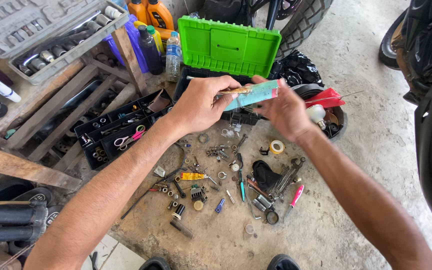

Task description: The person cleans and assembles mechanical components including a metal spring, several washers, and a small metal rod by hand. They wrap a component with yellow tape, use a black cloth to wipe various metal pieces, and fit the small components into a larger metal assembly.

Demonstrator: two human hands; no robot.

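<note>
overhead, both hands are raised above the concrete floor (326,220), in front of an open green toolbox (228,45). left hand (201,105): grip clenched on the near end of a teal packet (253,94), thumb and fingers pinching it where a thin brownish piece sticks out. right hand (283,112): grip closed on the packet's far end, fingers curled over it. packet held roughly level, slightly tilted up to the right, between the two hands, clear of the floor. below the hands, scattered on the floor: small metal parts, a yellow tape roll (276,147), a pink-handled tool (294,196), a spring (181,228), wrenches (286,177). left of these, a black divided tray (121,132) with pink scissors (130,137) in it. bottles (151,30) stand behind, left of the toolbox. a socket set (46,30) sits on a wooden rack at upper left. a tyre (303,20) is behind the toolbox.
</note>
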